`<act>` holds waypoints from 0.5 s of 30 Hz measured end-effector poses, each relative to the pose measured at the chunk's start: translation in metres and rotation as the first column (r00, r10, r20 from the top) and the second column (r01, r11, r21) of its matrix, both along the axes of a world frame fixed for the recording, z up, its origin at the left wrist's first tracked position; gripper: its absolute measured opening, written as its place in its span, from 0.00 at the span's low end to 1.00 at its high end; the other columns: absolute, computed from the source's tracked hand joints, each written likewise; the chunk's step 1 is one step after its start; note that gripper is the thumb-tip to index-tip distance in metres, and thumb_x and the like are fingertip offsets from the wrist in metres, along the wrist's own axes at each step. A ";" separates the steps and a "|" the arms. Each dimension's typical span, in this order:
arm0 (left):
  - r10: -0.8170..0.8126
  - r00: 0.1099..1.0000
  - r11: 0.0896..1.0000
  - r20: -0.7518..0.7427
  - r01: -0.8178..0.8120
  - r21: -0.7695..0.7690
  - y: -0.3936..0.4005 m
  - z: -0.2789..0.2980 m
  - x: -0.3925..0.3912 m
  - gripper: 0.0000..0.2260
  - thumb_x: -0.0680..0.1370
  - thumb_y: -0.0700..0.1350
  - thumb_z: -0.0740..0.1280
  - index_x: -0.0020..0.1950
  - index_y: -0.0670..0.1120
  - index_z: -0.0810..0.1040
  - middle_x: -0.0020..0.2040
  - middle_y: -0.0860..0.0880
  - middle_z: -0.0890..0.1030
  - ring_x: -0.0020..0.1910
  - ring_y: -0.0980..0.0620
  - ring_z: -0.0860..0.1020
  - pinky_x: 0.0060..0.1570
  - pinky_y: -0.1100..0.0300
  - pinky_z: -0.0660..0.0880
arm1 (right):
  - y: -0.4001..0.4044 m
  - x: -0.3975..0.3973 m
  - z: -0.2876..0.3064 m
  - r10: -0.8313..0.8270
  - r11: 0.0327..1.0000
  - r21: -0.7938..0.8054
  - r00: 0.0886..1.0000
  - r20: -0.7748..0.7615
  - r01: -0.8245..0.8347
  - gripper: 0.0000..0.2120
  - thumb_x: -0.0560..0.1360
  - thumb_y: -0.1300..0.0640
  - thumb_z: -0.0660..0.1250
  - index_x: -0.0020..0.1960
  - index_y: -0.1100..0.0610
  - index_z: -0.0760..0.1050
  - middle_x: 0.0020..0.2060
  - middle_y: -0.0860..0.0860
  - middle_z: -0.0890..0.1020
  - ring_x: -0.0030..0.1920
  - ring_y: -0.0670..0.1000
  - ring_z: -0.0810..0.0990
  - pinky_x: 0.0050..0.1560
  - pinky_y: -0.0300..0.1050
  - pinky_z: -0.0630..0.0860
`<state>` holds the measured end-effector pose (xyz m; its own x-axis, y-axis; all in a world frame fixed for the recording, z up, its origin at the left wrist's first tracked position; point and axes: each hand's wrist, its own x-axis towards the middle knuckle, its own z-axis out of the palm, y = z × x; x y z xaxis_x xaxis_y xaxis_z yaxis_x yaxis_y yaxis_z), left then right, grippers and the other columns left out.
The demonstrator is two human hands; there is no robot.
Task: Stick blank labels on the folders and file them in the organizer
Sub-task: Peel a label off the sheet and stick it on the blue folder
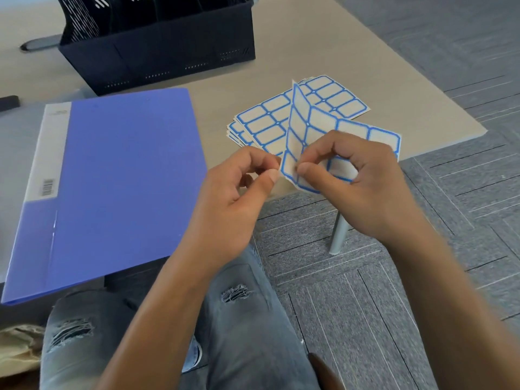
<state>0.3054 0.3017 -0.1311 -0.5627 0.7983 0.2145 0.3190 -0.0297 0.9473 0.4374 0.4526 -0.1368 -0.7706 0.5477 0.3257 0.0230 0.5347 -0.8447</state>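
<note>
2 hands meet at the middle of the frame over 1 bent label sheet (pixel 318 128). The left hand (pixel 239 192) has its thumb and forefinger curled together at the sheet's lower left corner, pinching what looks like the edge of a single label, though the peeled part is too small to make out. The right hand (pixel 363 181) grips the same sheet, thumb on the front face, the other fingers curled behind it, so the sheet folds upward between them.

Just behind the hands, in the centre right of the frame, a fanned stack of label sheets (pixel 270 122) lies on the beige table (pixel 295 46), each sheet printed with blue-bordered blank rectangles. A blue folder (pixel 121 170) lies flat at the left of the frame, well apart from the hands, its pale spine strip toward the left and its near corner hanging past the table edge. A dark desk organizer (pixel 157 54) stands at the upper left, behind the folder.

Judging by how it bends, the sheet is thin, light and floppy, and a peeled label would likely curl and stick to itself or to skin. Taking it by 1 corner only, with the adhesive kept off the fingertips, seems wisest. The folder looks stiff and smooth, best gripped along its spine or a long edge.
</note>
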 end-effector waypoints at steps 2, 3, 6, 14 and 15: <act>0.014 0.995 0.998 0.101 -0.019 0.052 -0.001 0.000 0.000 0.03 0.82 0.39 0.65 0.49 0.45 0.78 0.44 0.48 0.83 0.42 0.53 0.77 0.47 0.61 0.74 | 0.000 0.002 -0.001 -0.023 0.999 0.041 0.999 -0.049 0.025 0.08 0.76 0.60 0.78 0.54 0.54 0.83 0.51 0.49 0.86 0.55 0.45 0.83 0.60 0.33 0.74; 0.015 0.988 0.997 0.151 -0.026 0.070 -0.002 -0.001 0.000 0.03 0.82 0.39 0.65 0.50 0.44 0.78 0.43 0.49 0.82 0.43 0.55 0.77 0.48 0.62 0.74 | -0.001 0.002 -0.002 -0.021 0.997 0.071 0.997 -0.068 0.026 0.11 0.76 0.59 0.79 0.56 0.54 0.83 0.53 0.50 0.85 0.58 0.46 0.83 0.62 0.35 0.73; 0.013 0.950 0.992 0.311 -0.051 0.115 0.001 -0.003 0.001 0.03 0.80 0.43 0.65 0.49 0.48 0.79 0.42 0.49 0.82 0.44 0.51 0.77 0.50 0.56 0.74 | -0.002 -0.001 -0.004 -0.024 0.991 0.126 0.994 -0.103 0.037 0.15 0.75 0.58 0.80 0.61 0.56 0.84 0.59 0.51 0.84 0.64 0.46 0.81 0.68 0.37 0.71; 0.028 0.888 0.982 0.458 -0.110 0.153 0.006 0.001 0.007 0.06 0.78 0.45 0.66 0.52 0.48 0.82 0.44 0.46 0.82 0.46 0.48 0.77 0.51 0.49 0.70 | -0.003 -0.003 0.003 -0.021 0.986 0.162 0.992 -0.125 0.041 0.16 0.76 0.58 0.79 0.64 0.55 0.84 0.59 0.50 0.85 0.62 0.45 0.82 0.67 0.36 0.72; 0.024 0.884 0.983 0.468 -0.107 0.151 0.006 0.001 0.007 0.07 0.78 0.45 0.66 0.54 0.46 0.82 0.46 0.45 0.82 0.46 0.48 0.76 0.51 0.50 0.70 | -0.004 -0.004 0.003 -0.027 0.987 0.157 0.992 -0.120 0.046 0.16 0.76 0.57 0.78 0.64 0.55 0.84 0.58 0.50 0.85 0.60 0.45 0.83 0.65 0.36 0.73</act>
<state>0.3127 0.3073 -0.1298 -0.6802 0.7316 0.0445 -0.1469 -0.1956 0.9696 0.4336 0.4490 -0.1336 -0.7025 0.5083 0.4981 -0.0495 0.6633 -0.7467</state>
